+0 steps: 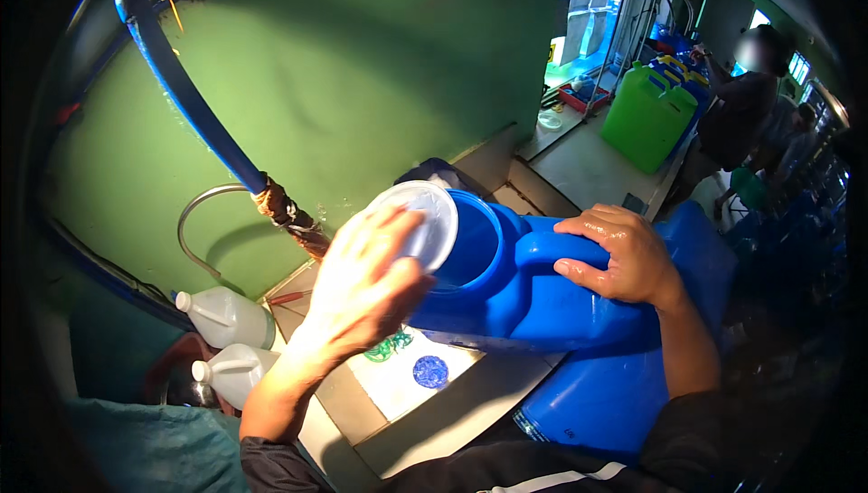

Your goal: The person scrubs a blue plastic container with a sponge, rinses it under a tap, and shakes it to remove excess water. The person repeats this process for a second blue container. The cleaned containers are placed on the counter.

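Note:
A large blue plastic jerrycan (563, 310) lies before me with its wide round mouth facing left and partly uncovered. My left hand (369, 276), bright and a little blurred, holds a whitish round plastic lid (434, 225) tilted at the far left side of that mouth. Around the moulded handle (559, 249) of the same container my right hand (617, 256) is closed, its skin wet. Below the container, a blue textured disc (430, 372) and a tangle of green rings (390, 346) rest on the light tiled surface.
Two whitish plastic jugs (227, 317) stand at the lower left. Another blue container (590, 398) is beneath the jerrycan. A blue hose (196, 96) and a curved metal pipe (190, 222) are by the green wall. Farther right are a green jerrycan (647, 117) and a person (739, 106).

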Available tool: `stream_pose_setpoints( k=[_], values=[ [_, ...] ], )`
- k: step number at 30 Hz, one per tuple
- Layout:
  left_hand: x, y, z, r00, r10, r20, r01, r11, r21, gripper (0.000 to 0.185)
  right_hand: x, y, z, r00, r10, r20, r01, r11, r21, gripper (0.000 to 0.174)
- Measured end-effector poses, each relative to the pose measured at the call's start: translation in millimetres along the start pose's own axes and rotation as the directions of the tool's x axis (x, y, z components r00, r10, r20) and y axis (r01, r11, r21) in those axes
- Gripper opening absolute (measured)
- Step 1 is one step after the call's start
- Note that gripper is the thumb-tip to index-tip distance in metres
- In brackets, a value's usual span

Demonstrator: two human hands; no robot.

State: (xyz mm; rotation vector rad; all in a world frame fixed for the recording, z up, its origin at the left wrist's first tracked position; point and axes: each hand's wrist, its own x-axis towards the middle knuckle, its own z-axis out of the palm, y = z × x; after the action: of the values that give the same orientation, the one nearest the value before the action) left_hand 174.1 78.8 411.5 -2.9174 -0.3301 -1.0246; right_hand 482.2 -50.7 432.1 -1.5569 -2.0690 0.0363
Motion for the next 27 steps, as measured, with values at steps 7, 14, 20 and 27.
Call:
stream_pose_setpoints(
  k=[7, 14, 20, 27],
  values=[
    [38, 20, 20, 0.974, -0.026, 0.223, 0.029, 1.000, -0.008, 0.031, -2, 12, -3, 0.999, -0.006, -0.032, 0.005, 1.000, -0.027, 0.041],
    [42, 29, 34, 0.972, -0.073, 0.223, 0.077, 0.997, -0.009, 0.034, -3, 11, -4, 0.999, -0.028, -0.034, 0.027, 0.999, -0.018, 0.041],
    [23, 36, 43, 0.983, -0.158, 0.098, 0.152, 0.987, 0.059, 0.035, 2, -2, -1, 0.996, -0.092, 0.012, 0.092, 0.994, -0.066, 0.044],
    [11, 23, 57, 0.974, -0.205, -0.101, 0.151, 0.910, -0.386, 0.043, 6, -4, 4, 0.989, 0.092, 0.114, -0.093, 0.996, -0.003, 0.054]
  ],
)
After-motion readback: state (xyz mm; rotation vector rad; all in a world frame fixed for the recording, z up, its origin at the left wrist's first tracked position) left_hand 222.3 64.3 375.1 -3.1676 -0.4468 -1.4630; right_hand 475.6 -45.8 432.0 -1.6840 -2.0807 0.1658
